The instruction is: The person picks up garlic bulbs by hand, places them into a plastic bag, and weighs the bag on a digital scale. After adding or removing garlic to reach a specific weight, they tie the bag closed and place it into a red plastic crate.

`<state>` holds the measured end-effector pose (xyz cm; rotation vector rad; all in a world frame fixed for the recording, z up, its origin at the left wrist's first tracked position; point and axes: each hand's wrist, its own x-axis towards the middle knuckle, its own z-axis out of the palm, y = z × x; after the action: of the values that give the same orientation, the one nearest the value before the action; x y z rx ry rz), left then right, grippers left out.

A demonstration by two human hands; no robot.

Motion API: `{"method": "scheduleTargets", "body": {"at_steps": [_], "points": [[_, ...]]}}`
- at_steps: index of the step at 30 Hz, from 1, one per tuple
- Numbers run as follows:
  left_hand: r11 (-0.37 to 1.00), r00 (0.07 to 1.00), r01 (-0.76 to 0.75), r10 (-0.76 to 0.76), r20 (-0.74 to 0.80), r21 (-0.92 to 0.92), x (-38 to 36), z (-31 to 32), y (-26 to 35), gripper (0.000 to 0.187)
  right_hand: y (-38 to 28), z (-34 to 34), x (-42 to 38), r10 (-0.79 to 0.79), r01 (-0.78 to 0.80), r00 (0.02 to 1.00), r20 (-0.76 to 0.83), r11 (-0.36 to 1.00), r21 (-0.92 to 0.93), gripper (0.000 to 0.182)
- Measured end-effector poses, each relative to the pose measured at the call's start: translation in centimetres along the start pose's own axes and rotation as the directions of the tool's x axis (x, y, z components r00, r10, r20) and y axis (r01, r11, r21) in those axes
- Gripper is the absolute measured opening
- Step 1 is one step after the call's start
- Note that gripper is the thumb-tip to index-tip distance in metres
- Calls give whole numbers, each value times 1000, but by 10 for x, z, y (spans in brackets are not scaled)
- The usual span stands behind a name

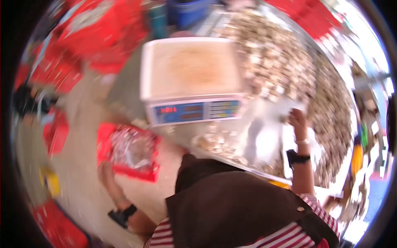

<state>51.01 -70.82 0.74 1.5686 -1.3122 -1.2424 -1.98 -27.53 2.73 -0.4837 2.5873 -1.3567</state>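
Left grip (106,171) adjoins red tray (140,175), right grip (298,120) overhangs table (262,138).

One scale (192,70), two black wristbands (298,158)

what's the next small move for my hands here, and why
Probably bring the right hand across to the red tray: the left hand is at its near left corner, while the right is away over the metal table.
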Motion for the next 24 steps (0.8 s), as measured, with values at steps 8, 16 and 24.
{"method": "scheduleTargets", "body": {"at_steps": [8,16,24], "points": [[996,719,42,22,694,-75,-104,202,111,17,130,-57,-94,208,-274,961,-181,661,-699,52],[959,-83,-273,49,995,-70,-263,359,104,9,133,-76,-111,151,-225,970,-191,860,-458,16],[207,-481,-817,272,833,-539,-435,479,8,55,91,-135,-139,569,-170,756,-324,648,742,14]]}}
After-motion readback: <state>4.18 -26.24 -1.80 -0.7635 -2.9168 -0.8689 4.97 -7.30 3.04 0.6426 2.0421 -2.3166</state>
